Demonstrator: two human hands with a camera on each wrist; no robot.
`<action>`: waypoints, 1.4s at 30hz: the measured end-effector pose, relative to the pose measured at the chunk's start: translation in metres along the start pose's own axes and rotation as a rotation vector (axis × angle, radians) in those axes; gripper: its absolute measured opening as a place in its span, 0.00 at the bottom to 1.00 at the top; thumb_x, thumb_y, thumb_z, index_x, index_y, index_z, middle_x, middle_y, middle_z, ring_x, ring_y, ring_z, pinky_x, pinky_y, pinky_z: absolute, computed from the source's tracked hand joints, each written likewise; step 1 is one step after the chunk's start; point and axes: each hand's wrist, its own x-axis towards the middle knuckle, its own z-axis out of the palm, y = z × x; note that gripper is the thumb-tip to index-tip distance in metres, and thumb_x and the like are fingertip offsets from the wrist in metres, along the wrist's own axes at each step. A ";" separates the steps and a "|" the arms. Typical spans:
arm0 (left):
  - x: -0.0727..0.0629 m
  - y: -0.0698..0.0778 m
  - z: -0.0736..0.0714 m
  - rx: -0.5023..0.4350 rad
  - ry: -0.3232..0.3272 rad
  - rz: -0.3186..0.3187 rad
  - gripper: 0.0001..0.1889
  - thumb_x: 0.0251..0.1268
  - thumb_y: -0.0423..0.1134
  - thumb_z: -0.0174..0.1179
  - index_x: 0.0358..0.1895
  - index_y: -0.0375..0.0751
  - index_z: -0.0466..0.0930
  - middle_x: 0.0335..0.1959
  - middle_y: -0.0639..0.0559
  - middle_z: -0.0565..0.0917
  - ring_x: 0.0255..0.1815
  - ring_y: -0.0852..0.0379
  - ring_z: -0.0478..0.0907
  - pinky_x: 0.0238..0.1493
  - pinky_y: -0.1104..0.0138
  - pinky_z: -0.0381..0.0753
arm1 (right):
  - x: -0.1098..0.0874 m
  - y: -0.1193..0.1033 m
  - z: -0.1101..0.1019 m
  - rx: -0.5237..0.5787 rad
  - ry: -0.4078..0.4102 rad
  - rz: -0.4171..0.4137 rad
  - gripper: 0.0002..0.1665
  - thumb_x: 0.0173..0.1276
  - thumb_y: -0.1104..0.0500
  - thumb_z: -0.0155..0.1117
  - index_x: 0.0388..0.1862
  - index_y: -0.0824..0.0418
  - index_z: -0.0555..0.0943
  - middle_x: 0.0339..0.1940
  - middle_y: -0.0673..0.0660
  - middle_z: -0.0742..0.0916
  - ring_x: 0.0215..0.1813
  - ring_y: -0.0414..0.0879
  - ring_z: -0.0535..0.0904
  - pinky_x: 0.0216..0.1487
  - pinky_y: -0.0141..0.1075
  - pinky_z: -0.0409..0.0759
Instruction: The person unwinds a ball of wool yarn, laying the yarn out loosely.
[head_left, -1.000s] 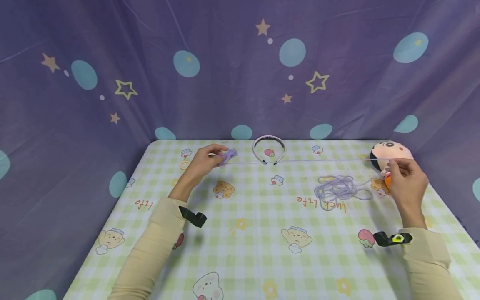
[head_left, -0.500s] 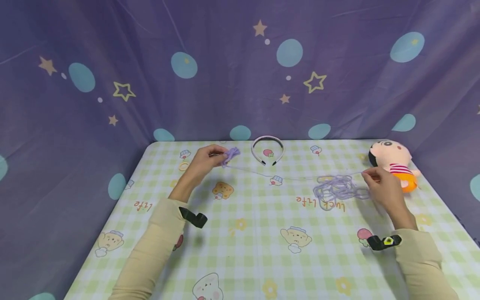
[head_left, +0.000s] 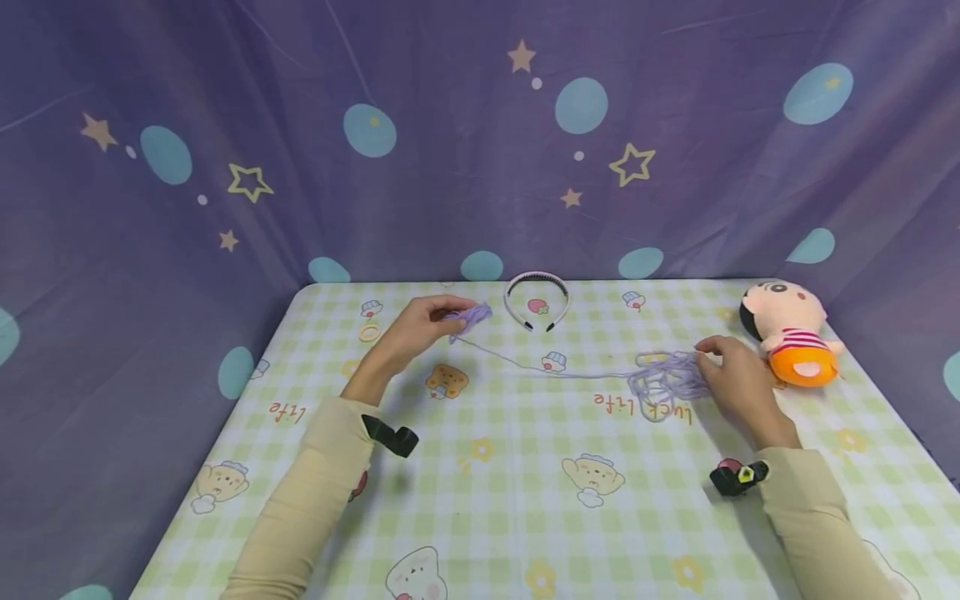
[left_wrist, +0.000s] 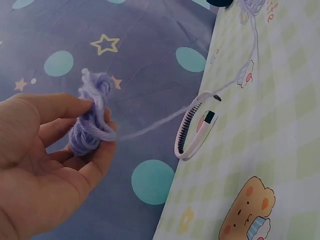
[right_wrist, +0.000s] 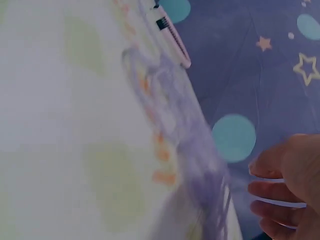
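Here's my left hand (left_wrist: pixel 45 175), thumb and fingers pinching a small wound bundle of lilac yarn (left_wrist: pixel 90 117), up above the table! My right hand (head_left: pixel 738 383) is loosely curved, thumb parted a little from the fingers, nothing visible in its grasp, right by the loose yarn pile (head_left: pixel 671 375); whether it touches, I can't tell. A slack strand (left_wrist: pixel 155 125) runs from bundle to pile, between my hands. Farther off, between them, lies a toothed headband (head_left: pixel 537 275); just right of my right hand, a plush doll (head_left: pixel 798 337) in striped top and orange bottoms. Under everything, a green-checked tablecloth (head_left: pixel 480 500).
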 end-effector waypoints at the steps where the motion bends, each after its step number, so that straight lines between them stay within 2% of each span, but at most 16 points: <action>1: 0.000 0.000 0.000 -0.002 0.004 -0.002 0.16 0.67 0.33 0.58 0.57 0.39 0.79 0.57 0.44 0.79 0.52 0.54 0.76 0.52 0.62 0.76 | 0.002 -0.003 0.000 -0.001 0.018 -0.012 0.14 0.71 0.58 0.54 0.47 0.66 0.79 0.49 0.71 0.80 0.52 0.67 0.74 0.53 0.62 0.69; 5: 0.000 0.001 0.002 0.003 0.024 -0.006 0.14 0.68 0.34 0.58 0.55 0.39 0.79 0.53 0.45 0.80 0.47 0.56 0.76 0.50 0.63 0.76 | 0.011 -0.023 0.002 0.031 0.079 -0.072 0.13 0.69 0.61 0.55 0.48 0.68 0.79 0.48 0.71 0.80 0.52 0.67 0.74 0.56 0.61 0.67; 8: 0.000 0.001 0.004 0.002 0.041 -0.001 0.13 0.67 0.34 0.58 0.53 0.39 0.80 0.50 0.46 0.81 0.45 0.57 0.76 0.45 0.68 0.76 | 0.017 -0.044 0.007 0.089 0.121 -0.140 0.12 0.67 0.64 0.58 0.47 0.69 0.79 0.46 0.70 0.81 0.51 0.66 0.75 0.54 0.60 0.69; 12: 0.000 0.001 0.006 -0.026 0.058 0.028 0.11 0.68 0.34 0.58 0.51 0.37 0.79 0.46 0.48 0.81 0.43 0.57 0.76 0.45 0.68 0.76 | 0.022 -0.072 0.021 0.194 0.131 -0.230 0.11 0.66 0.66 0.60 0.47 0.68 0.79 0.46 0.67 0.82 0.49 0.62 0.77 0.50 0.56 0.75; 18: 0.001 0.001 0.008 -0.076 0.075 0.063 0.10 0.68 0.35 0.58 0.49 0.36 0.78 0.41 0.52 0.81 0.42 0.57 0.77 0.50 0.63 0.76 | 0.024 -0.116 0.055 0.318 0.044 -0.354 0.12 0.65 0.66 0.63 0.47 0.68 0.80 0.45 0.65 0.84 0.47 0.58 0.80 0.50 0.53 0.79; 23: 0.000 0.003 0.010 -0.087 0.086 0.054 0.09 0.68 0.35 0.58 0.48 0.37 0.77 0.39 0.54 0.80 0.41 0.59 0.78 0.50 0.65 0.77 | 0.020 -0.150 0.087 0.378 -0.062 -0.440 0.15 0.66 0.63 0.64 0.49 0.67 0.80 0.46 0.62 0.85 0.47 0.54 0.81 0.51 0.49 0.81; 28: 0.000 0.003 0.013 -0.106 0.076 0.046 0.09 0.68 0.34 0.57 0.48 0.37 0.75 0.38 0.54 0.79 0.42 0.59 0.77 0.51 0.64 0.77 | 0.015 -0.179 0.109 0.440 -0.141 -0.499 0.17 0.68 0.59 0.63 0.52 0.66 0.80 0.48 0.59 0.86 0.49 0.52 0.82 0.50 0.46 0.81; 33: 0.000 0.004 0.014 -0.113 0.057 0.048 0.09 0.69 0.34 0.56 0.48 0.36 0.73 0.39 0.53 0.80 0.44 0.58 0.78 0.51 0.64 0.78 | 0.010 -0.199 0.120 0.487 -0.183 -0.552 0.14 0.69 0.57 0.61 0.50 0.63 0.82 0.47 0.56 0.86 0.47 0.48 0.83 0.51 0.41 0.81; 35: 0.000 0.004 0.014 -0.116 0.051 0.045 0.09 0.69 0.35 0.56 0.48 0.37 0.72 0.39 0.53 0.80 0.44 0.58 0.77 0.51 0.63 0.78 | 0.008 -0.204 0.122 0.510 -0.190 -0.561 0.12 0.70 0.57 0.61 0.47 0.62 0.83 0.44 0.54 0.87 0.45 0.45 0.83 0.49 0.38 0.82; 39: -0.001 0.005 0.015 -0.136 0.051 0.031 0.08 0.70 0.35 0.56 0.47 0.39 0.71 0.40 0.53 0.78 0.44 0.57 0.76 0.49 0.63 0.79 | 0.006 -0.208 0.121 0.541 -0.192 -0.543 0.10 0.70 0.57 0.61 0.42 0.61 0.84 0.37 0.51 0.88 0.38 0.41 0.83 0.41 0.34 0.82; 42: 0.000 0.004 0.015 -0.164 0.067 0.018 0.08 0.69 0.35 0.56 0.47 0.39 0.69 0.40 0.53 0.76 0.44 0.57 0.76 0.48 0.63 0.81 | 0.005 -0.206 0.118 0.535 -0.184 -0.516 0.09 0.70 0.56 0.61 0.40 0.58 0.85 0.34 0.49 0.88 0.35 0.39 0.82 0.39 0.32 0.80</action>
